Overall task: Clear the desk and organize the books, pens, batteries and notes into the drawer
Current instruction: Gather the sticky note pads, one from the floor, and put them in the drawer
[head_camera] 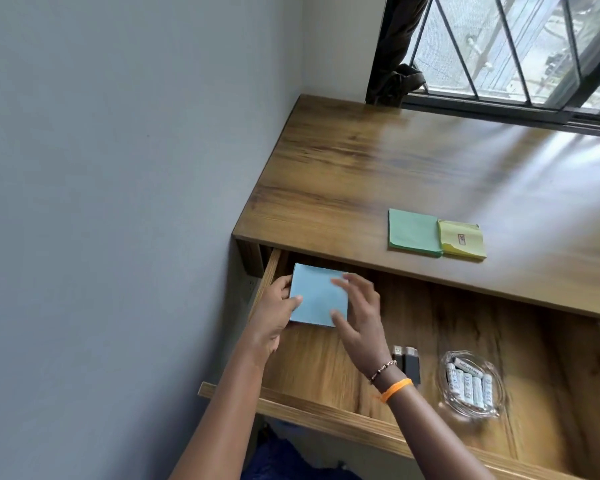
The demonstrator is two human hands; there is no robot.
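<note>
- Daylight from a barred window (pixel 520 46) fell across the wood-grain surface (pixel 361 168), which sat in a corner against a plain grey wall (pixel 118 168).
- Below the front edge, the drawer (pixel 326 414) stood pulled wide out, its floor in the same brown laminate.
- Both hands were at the drawer's back left corner, on a flat, square, pale blue pad of notes (pixel 317 296).
- At the pad's left edge the left hand (pixel 274 306) pinched it, thumb on top and fingers curled underneath.
- Over the pad's right side lay the right hand (pixel 357 310), fingers spread and nearly straight, their tips touching the paper without gripping it.
- I judged the step in hand to be settling this blue pad into the drawer corner, square to the side wall.
- Still out on the surface were a green pad (pixel 414 232) and a yellow pad (pixel 463 240), matte paper squares lying touching, edge to edge.
- Moving those two would be the next call: lift them flat so the sheets do not fan, then set them beside or on the blue one.
- Already in the drawer lay two dark, blocky USB sticks (pixel 407 363) and a clear glass dish (pixel 471 386) holding white cylindrical batteries (pixel 468 384).
</note>
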